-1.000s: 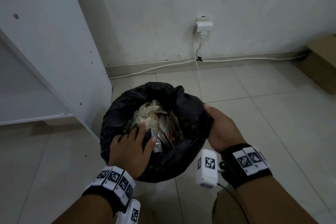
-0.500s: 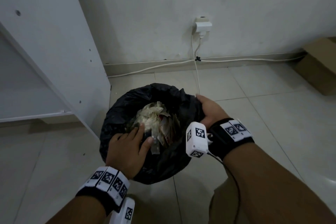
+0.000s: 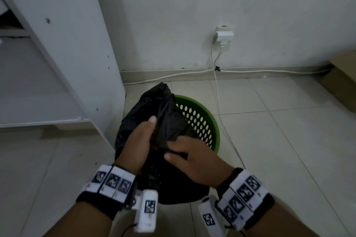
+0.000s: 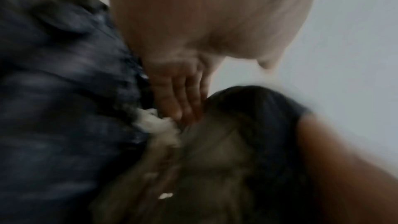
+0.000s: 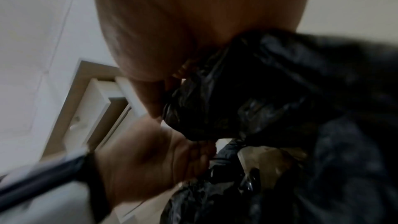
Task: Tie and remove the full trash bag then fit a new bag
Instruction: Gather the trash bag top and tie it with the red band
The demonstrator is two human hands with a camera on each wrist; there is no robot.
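Note:
A black trash bag full of paper scraps sits in a green perforated bin on the floor. My left hand grips the bag's left edge and holds it up, thumb pointing away from me. My right hand grips the right side of the bag, pulled over toward the left hand. The two hands meet above the bin's middle. The gathered plastic hides most of the trash in the head view; a bit of crumpled paper shows in the blurred left wrist view beside my left fingers.
A white cabinet stands close on the bin's left. A wall socket with a white cable trailing down past the bin's right side. A cardboard box lies at the far right. Tiled floor around.
The right hand has pulled the bag's right rim off the bin toward the centre, baring the green rim. The left hand has lifted the left edge. The trash is now mostly covered.

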